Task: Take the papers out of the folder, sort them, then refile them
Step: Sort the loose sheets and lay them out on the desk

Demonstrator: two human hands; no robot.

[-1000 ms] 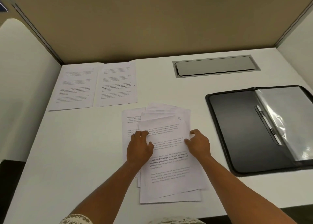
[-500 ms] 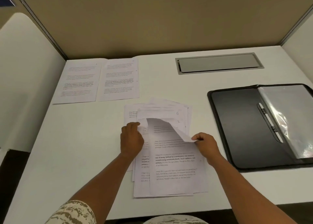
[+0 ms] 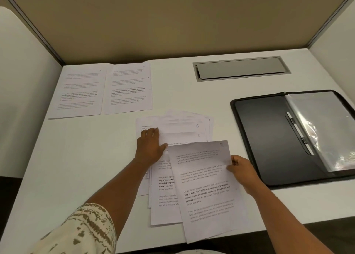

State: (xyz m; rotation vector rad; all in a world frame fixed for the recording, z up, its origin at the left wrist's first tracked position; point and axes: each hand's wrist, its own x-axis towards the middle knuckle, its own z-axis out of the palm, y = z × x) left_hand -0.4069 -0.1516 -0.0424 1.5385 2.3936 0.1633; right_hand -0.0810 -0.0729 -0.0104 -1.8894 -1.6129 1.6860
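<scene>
At 3 o'clock on worktop, folder emptied; two pages sorted at 10. Left hand spread flat on pile; right hand pinches sheet. Refiling remains.

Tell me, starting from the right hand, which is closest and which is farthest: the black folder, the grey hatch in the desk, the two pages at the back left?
1. Black folder, just right of the right hand.
2. Grey hatch, farther back.
3. Two pages, far back left.
</scene>
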